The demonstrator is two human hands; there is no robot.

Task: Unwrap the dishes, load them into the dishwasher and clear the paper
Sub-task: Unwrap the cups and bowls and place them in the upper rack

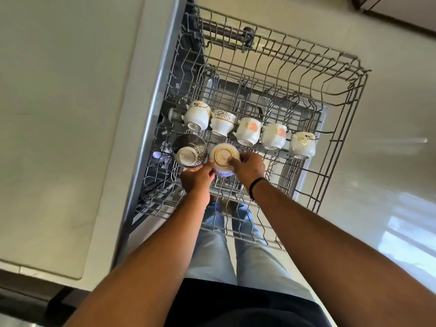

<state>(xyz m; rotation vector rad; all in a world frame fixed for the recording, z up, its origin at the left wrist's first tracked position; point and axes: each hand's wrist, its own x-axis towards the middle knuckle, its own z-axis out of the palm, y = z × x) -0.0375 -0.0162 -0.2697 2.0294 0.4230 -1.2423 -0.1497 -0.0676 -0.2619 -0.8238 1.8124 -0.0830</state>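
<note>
Both arms reach down to the middle of the frame, over the pulled-out wire rack [330, 147] of the dishwasher. The left hand [197, 177] and the right hand [247, 166] grip a small bowl [223, 156] between them, upside down, its ringed foot facing up and a bluish pattern showing on its lower side. The left fingers curl around its near left edge; the right thumb and fingers pinch its right rim. A black band [257, 185] circles the right wrist.

Just left of that bowl, touching or nearly so, sits a dark patterned bowl [190, 151], also inverted in the rack. Above them, across the centre of the frame, runs a row of five white cups tipped over on the tines: a gold-marked cup [197, 115] at the left, a cup with a gold-banded rim [222, 122], two orange-flowered cups [249, 131] [273, 136], and another gold-marked cup [302, 145] at the right end.

A pale countertop [59, 114] fills the left of the frame. Below, the person's light jeans [212, 251] show through the rack wires.
</note>
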